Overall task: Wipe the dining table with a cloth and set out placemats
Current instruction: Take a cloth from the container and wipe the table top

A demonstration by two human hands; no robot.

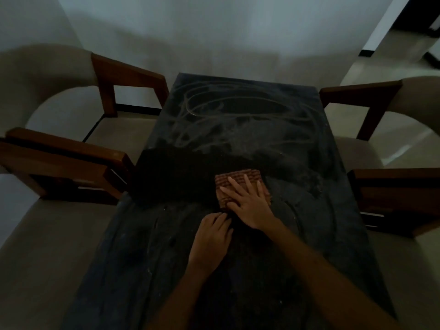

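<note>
Woven brown-striped cloth [239, 186]: folded pad, soft, light, limp; lies flat mid-tabletop [238, 120]. Judged easy to slide under pressure, likely to bunch at edges; best controlled by flat palm on top, near edge pinched. Right hand [250, 206]: fingers spread, pressing flat on cloth. Left hand [212, 236]: fingers curled at cloth's near edge; actual grip cannot be confirmed in dim light. Dusty smears on tabletop beyond cloth.

This is a dim dining room in a home. A long dark rectangular table [238, 129] with pale smeared streaks on its top stands against a plain white wall [190, 32], flanked on both sides by armchairs with brown wooden arms and beige upholstered seats [114, 129]. At upper right a pale tiled floor [371, 60] runs toward a dark doorway [419, 17].
</note>
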